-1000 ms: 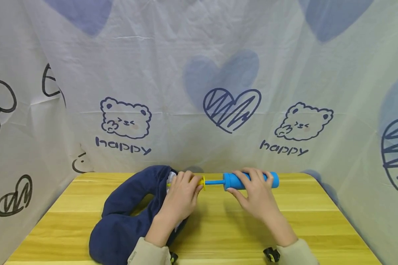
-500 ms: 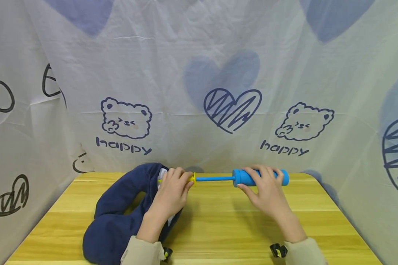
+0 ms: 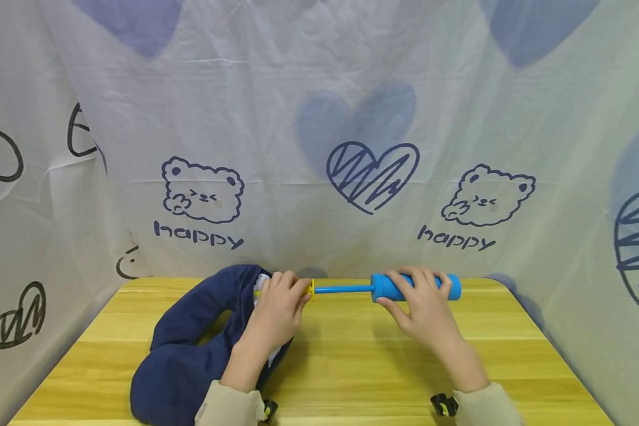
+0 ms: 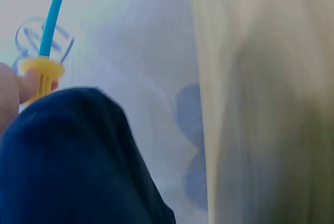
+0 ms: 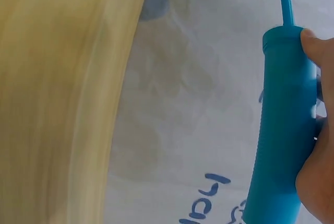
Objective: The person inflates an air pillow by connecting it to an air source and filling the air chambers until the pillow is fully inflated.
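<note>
My left hand (image 3: 276, 309) pinches the yellow nozzle end (image 3: 312, 287) of a blue hand pump, right at the opening of a navy U-shaped neck pillow (image 3: 183, 373). White lining (image 3: 261, 284) shows at that opening, and the nozzle's tip is mostly hidden by the hand. A thin blue rod (image 3: 343, 289) runs out of the yellow flange into the pump's thick blue cylinder (image 3: 379, 287). Around that cylinder my right hand (image 3: 428, 310) curls its fingers, thumb near the rod end. In the left wrist view, navy fabric (image 4: 68, 161) covers much of the nozzle.
The pump is held level above the back of a light wooden table (image 3: 362, 378). Behind the table hangs a pale curtain (image 3: 293, 236) printed with hearts and bears, with more cloth at both sides.
My right hand has drawn the cylinder rightward while my left hand and the pillow shifted left, baring more rod. Over the last half second the cylinder has come back slightly left.
</note>
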`<control>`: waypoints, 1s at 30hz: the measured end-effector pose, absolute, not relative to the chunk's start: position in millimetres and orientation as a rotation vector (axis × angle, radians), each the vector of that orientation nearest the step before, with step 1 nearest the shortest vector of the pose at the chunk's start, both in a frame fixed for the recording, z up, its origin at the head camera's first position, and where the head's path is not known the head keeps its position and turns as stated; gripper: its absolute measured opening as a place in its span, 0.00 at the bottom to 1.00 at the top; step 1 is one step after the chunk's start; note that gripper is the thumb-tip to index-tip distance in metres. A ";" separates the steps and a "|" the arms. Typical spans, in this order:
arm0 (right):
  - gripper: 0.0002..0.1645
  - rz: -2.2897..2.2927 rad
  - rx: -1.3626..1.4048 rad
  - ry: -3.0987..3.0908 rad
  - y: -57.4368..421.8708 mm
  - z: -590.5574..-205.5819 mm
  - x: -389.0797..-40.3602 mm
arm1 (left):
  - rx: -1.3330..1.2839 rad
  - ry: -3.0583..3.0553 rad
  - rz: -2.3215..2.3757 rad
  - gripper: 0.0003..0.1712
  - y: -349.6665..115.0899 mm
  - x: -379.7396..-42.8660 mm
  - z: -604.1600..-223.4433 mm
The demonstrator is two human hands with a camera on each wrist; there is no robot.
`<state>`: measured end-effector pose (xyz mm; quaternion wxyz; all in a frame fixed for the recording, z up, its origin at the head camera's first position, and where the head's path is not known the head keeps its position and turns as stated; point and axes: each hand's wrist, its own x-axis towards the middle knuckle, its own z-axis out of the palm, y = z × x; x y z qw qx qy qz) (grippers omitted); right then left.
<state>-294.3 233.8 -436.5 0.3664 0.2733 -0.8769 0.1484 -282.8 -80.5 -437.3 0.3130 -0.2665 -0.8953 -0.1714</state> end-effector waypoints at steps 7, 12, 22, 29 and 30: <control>0.42 0.380 0.713 -2.275 216.1 -441.0 -291.5 | -0.713 -2.335 -0.430 0.08 -69.1 -281.0 -442.0; 0.43 0.376 0.725 -2.272 208.6 -440.9 -289.6 | -0.737 -2.338 -0.429 0.07 -63.6 -279.9 -442.3; 0.42 0.397 0.771 -2.250 195.3 -441.0 -284.6 | -0.799 -2.347 -0.437 0.08 -49.2 -277.2 -442.9; 0.42 0.386 0.777 -2.234 184.4 -441.8 -280.9 | -0.804 -2.355 -0.404 0.08 -41.2 -274.7 -443.2; 0.42 0.386 0.778 -2.234 183.3 -441.8 -280.4 | -0.805 -2.355 -0.395 0.09 -40.4 -274.5 -443.3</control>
